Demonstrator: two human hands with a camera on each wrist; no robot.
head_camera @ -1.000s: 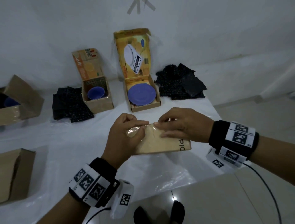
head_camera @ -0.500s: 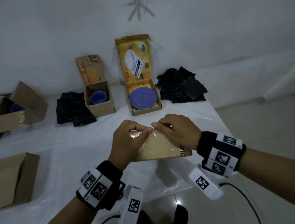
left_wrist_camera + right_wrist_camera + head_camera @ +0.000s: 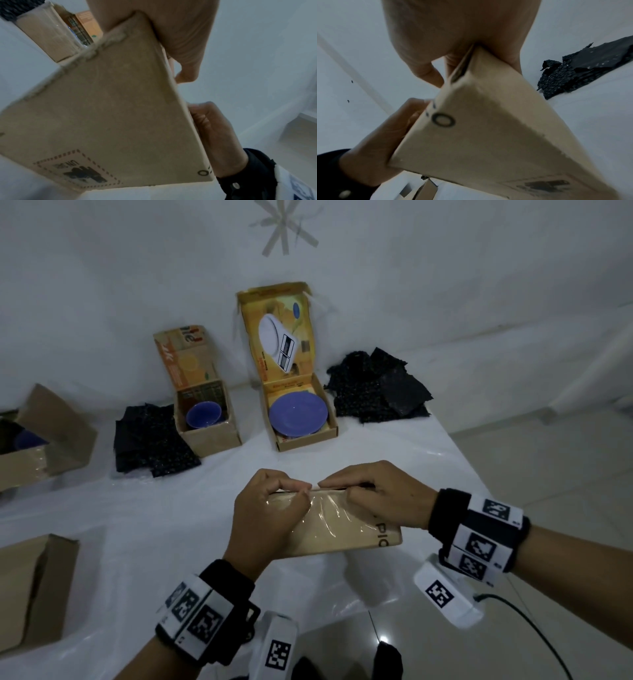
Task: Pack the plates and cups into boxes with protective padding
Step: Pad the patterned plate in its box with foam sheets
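Left grip (image 3: 265,515) is curled round the far left edge of a flat cardboard box (image 3: 337,525), thumb and fingertip pinched together right at the top edge, while the right grip (image 3: 380,491) has its fingers bent over the same far edge just beside it, so both are clamped on the box. That box sits close to the near edge of the desk (image 3: 154,525), tilted up a bit toward the far side, with shiny clear tape (image 3: 322,508) across its top face. From the left wrist view you get the box underside (image 3: 111,108) with a dashed printed stamp on it. Further back near the middle of the desk there's an open yellow box holding a blue plate (image 3: 298,414), and just left of it a smaller open box with a blue cup (image 3: 203,414) inside. Black padding sheets lie in two piles: one (image 3: 150,440) left of the cup box, one (image 3: 380,386) right of the plate box toward the far right corner. Two more plain cardboard boxes sit along the left edge, one far (image 3: 51,440) and one near (image 3: 37,587).
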